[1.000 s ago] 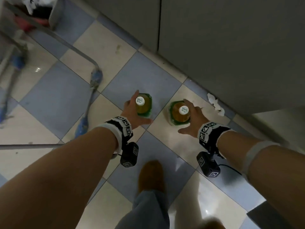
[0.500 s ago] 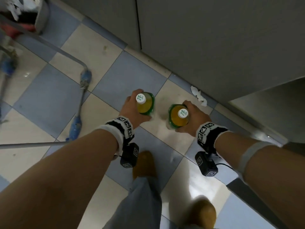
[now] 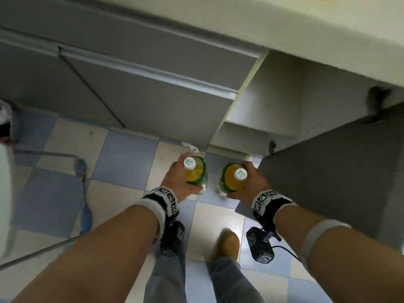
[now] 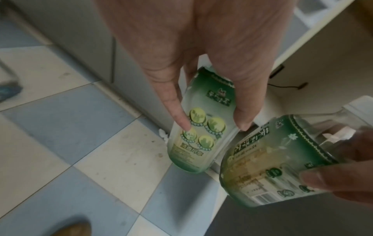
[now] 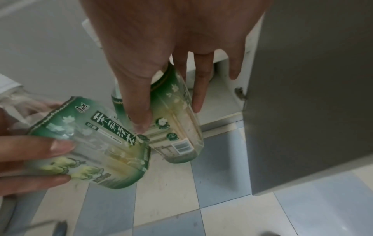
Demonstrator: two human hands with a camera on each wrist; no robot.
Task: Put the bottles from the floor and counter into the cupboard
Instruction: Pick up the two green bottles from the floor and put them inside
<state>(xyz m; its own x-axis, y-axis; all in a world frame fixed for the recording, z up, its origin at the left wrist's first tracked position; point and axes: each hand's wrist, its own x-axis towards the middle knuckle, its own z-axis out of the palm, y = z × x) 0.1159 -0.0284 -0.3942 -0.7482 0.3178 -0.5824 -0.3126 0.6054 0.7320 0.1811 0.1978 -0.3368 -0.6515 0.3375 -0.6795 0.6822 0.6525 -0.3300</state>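
Two clear plastic bottles of yellow tea with green labels and white caps hang above the checkered floor tiles (image 3: 122,154), the left bottle (image 3: 195,174) gripped by the left hand (image 3: 177,182), the right bottle (image 3: 232,178) by the right hand (image 3: 254,184). Both fists wrap round the bottle shoulders. Just beyond, on the right, stands the open grey cupboard (image 3: 262,114), its door (image 3: 338,171) swung near.

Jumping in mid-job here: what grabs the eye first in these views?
Two green-labelled bottles of yellow drink, held side by side above the checkered floor: the left hand grips the left bottle, the right hand grips the right bottle. Just beyond them, right of the closed grey doors, the open cupboard shows pale bare shelves, its grey door swung out beside the right hand.
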